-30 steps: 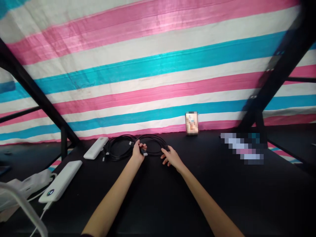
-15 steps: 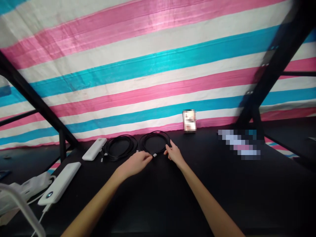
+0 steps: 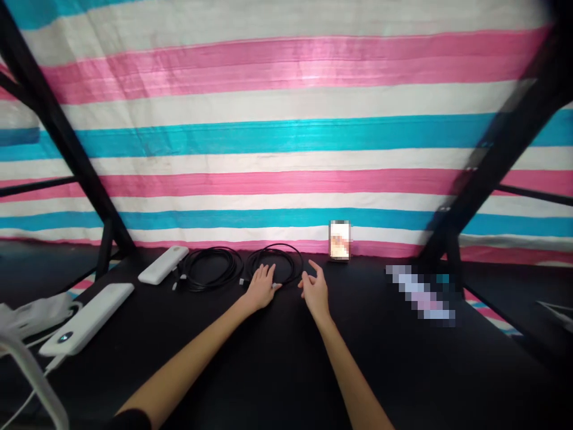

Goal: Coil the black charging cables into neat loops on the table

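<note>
A coiled black cable point(image 3: 295, 270) lies on the black tabletop point(image 3: 277, 370), with light-coloured connector ends at its near side. My left hand point(image 3: 262, 288) is spread palm down over the coil's near edge, fingers apart, hiding part of it. Just right of the same coil, my right hand point(image 3: 316, 291) hovers with its index finger stretched out and the other fingers loosely bent; nothing shows in it. A second coiled black cable point(image 3: 235, 270) rests to the left, its connectors at its left side. Beyond that lies a white power bank point(image 3: 163, 264).
Nearer on the left is another white power bank point(image 3: 89, 319) with a white cable plugged in, beside a white power strip point(image 3: 40, 316). A blurred-out upright item point(image 3: 339, 240) stands at the back; another point(image 3: 421, 292) lies right. Black frame bars point(image 3: 483, 161) flank the striped sheet point(image 3: 286, 137).
My left hand has moved onto the right coil's near edge and spread its fingers. My right hand's index finger still points forward. The camera view has tilted level.
</note>
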{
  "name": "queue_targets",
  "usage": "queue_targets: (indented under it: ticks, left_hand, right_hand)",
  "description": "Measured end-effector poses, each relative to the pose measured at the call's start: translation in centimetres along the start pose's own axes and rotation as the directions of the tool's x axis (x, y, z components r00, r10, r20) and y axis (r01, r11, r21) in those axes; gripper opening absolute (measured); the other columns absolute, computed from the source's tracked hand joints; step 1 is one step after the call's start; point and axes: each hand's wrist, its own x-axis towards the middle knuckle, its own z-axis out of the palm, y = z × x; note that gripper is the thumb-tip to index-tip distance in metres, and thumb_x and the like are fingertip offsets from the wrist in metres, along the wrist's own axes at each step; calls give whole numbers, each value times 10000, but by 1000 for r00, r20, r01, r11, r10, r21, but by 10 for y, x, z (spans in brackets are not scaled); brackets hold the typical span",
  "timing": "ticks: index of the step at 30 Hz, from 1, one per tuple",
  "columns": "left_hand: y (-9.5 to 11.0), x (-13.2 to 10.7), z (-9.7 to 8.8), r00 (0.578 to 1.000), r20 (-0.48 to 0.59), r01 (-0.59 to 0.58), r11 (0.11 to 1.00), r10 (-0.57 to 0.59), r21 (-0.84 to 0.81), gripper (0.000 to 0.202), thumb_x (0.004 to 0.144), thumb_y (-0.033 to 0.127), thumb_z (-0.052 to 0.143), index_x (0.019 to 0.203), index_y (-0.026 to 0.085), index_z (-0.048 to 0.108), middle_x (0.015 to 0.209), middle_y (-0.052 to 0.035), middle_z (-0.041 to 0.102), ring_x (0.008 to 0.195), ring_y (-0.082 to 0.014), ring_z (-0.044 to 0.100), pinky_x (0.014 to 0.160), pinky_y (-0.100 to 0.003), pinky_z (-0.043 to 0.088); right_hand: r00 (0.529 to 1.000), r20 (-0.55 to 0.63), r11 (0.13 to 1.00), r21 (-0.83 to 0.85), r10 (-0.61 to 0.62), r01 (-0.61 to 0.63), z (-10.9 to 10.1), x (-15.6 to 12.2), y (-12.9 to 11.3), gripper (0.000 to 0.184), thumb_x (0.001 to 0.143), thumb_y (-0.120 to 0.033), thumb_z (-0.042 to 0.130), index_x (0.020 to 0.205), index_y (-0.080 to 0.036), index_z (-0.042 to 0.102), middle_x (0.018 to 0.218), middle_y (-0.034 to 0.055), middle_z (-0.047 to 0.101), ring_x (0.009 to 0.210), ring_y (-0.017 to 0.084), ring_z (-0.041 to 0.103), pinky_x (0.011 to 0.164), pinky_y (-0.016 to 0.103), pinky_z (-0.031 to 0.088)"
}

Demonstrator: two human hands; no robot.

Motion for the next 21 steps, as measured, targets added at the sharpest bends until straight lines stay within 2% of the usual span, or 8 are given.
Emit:
queue_targets:
  ticks: [3, 4, 6, 8, 11, 13, 17, 21]
  left_hand:
    - [1, 2, -14, 1000, 20, -12, 994, 10, 106, 877, 623, 489, 700, 1356, 136, 371, 1428, -168, 377, 1351, -314, 254, 1093, -422, 174]
    - [-2, 1, -23, 1000, 8, -13, 990, 12, 140, 853, 646, 516, 676, 1362, 171, 366, 1429, -132, 387, 1344, -280, 277, 1089, -384, 199]
    - [-12, -4, -43, 998, -61, 28, 975, -15, 220, 680, 779, 529, 533, 1358, 213, 367, 1420, -88, 402, 1331, -229, 299, 1081, -353, 214]
    - [-28, -11, -62, 983, -153, 142, 940, -98, 312, 537, 863, 456, 425, 1316, 168, 409, 1366, -134, 441, 1299, -262, 330, 1059, -416, 230]
    - [-54, -25, -82, 943, -244, 315, 848, -227, 427, 421, 854, 348, 457, 1172, 76, 507, 1234, -230, 505, 1220, -361, 389, 972, -517, 288]
    - [-67, -31, -89, 932, -253, 353, 804, -259, 479, 351, 845, 332, 476, 1086, 88, 548, 1157, -218, 554, 1159, -362, 446, 934, -511, 323]
    - [-76, -36, -95, 947, -202, 320, 791, -250, 522, 308, 850, 386, 467, 995, 137, 576, 1020, -147, 624, 1006, -305, 558, 835, -425, 410]
    - [-74, -41, -99, 976, -160, 214, 820, -151, 532, 424, 853, 496, 415, 1062, 153, 550, 1082, -126, 603, 1062, -288, 530, 891, -421, 380]
  right_hand:
    - [1000, 21, 1000, 6, -18, 18, 1, -3, -4, 517, 771, -383, 465, 1221, -129, 482, 489, -76, 511, 310, 90, 407, 337, 192, 327]
    - [999, 24, 1000, 4, -21, 21, 1, -4, -6, 512, 770, -383, 469, 1213, -128, 489, 489, -74, 510, 313, 89, 408, 338, 190, 330]
    - [999, 17, 999, 9, -34, 34, 2, -6, -10, 494, 772, -380, 474, 1196, -129, 503, 489, -72, 504, 317, 84, 405, 340, 186, 333]
    - [999, 13, 999, 27, -47, 46, 3, -8, -13, 474, 773, -377, 480, 1178, -133, 516, 487, -73, 496, 315, 79, 396, 339, 183, 331]
    - [997, 37, 997, 55, -60, 58, 6, -12, -16, 452, 776, -377, 488, 1157, -136, 525, 481, -76, 485, 314, 75, 387, 337, 179, 326]
    - [996, 67, 997, 56, -63, 59, 9, -15, -16, 442, 776, -376, 490, 1148, -138, 527, 477, -77, 482, 311, 75, 383, 332, 178, 321]
    - [992, 114, 998, 42, -58, 54, 15, -18, -14, 432, 772, -374, 485, 1133, -139, 528, 474, -77, 478, 312, 78, 380, 327, 178, 318]
    - [990, 134, 998, 29, -50, 47, 16, -17, -11, 429, 768, -374, 480, 1119, -134, 532, 476, -71, 476, 326, 81, 378, 324, 175, 314]
